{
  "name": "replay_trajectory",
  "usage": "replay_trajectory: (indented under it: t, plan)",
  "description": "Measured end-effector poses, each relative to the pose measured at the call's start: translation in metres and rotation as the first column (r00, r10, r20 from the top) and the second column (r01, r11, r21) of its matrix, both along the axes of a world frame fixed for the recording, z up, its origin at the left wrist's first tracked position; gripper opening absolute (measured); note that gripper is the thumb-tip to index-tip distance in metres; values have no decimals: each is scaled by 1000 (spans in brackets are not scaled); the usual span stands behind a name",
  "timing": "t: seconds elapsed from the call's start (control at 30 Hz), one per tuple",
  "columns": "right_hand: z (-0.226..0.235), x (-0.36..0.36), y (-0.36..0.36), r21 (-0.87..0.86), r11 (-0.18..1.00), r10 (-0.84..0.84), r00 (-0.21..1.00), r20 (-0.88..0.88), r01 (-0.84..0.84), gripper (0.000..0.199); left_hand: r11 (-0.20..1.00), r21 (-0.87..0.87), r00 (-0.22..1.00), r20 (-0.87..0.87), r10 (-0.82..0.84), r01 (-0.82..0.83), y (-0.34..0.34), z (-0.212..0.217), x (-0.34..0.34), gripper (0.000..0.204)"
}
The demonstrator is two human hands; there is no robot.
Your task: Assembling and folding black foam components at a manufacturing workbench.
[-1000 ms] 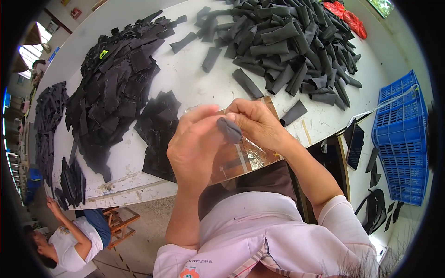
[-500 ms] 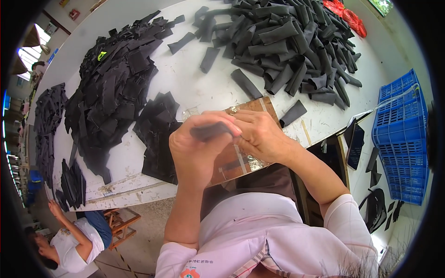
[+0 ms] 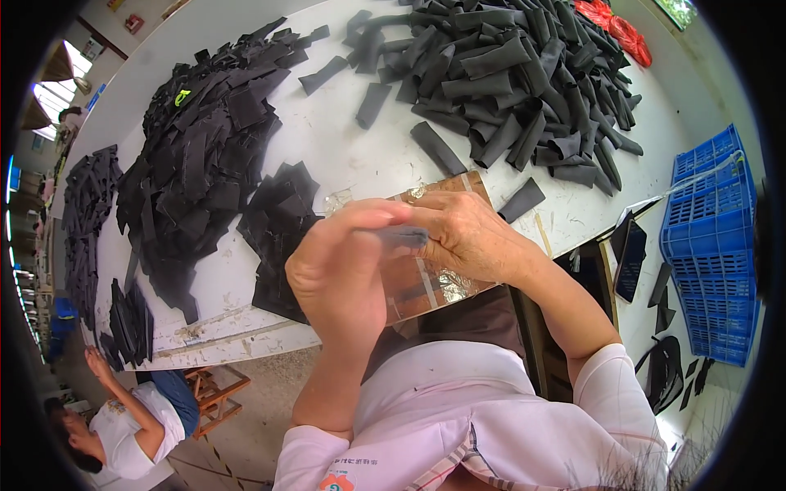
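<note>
Between my hands, above the board, is a dark grey fabric tube (image 3: 401, 237), folded and slightly blurred. My left hand (image 3: 336, 262) curls around its left part, the fingers reaching over it toward my other hand. At its right end, my right hand (image 3: 471, 237) is closed with the fingertips pinching the fabric. Below them a brown board (image 3: 409, 290) wrapped in shiny clear tape lies at the table edge. Just left of my left hand is a small stack of flat black fabric pieces (image 3: 278, 221).
A heap of dark grey fabric tubes (image 3: 499, 82) covers the far right of the white table (image 3: 327, 139). Flat black pieces (image 3: 196, 155) are piled at left. At right stand a blue plastic crate (image 3: 711, 245) and a phone (image 3: 630, 260). Another person (image 3: 135, 421) works at lower left.
My left hand has shifted slightly left and its fingers have straightened over the tube. The tube has turned more level and moved right, toward my right hand, which stays nearly in place.
</note>
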State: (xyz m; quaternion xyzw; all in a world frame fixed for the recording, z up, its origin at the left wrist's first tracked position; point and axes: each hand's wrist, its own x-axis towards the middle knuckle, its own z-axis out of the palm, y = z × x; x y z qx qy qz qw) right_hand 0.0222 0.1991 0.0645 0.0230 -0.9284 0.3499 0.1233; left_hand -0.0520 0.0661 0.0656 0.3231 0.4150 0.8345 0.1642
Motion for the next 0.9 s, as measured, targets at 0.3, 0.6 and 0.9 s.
replay_trajectory:
  t: [0.3, 0.6, 0.9]
  plan:
    - [-19, -2, -8, 60, 998, 4, 995, -104, 2, 24, 999, 39, 974, 223, -31, 23, -15, -14, -15, 15]
    - [20, -10, 10, -400, 910, 97, 995, -40, -105, 27, 810, -405, 898, -69, 435, -424, -59, -39, -21, 11]
    - [-10, 13, -11, -617, 671, -594, 797, -114, 411, 42, 67, -571, 566, -779, 270, -818, -86, -102, -41, 40]
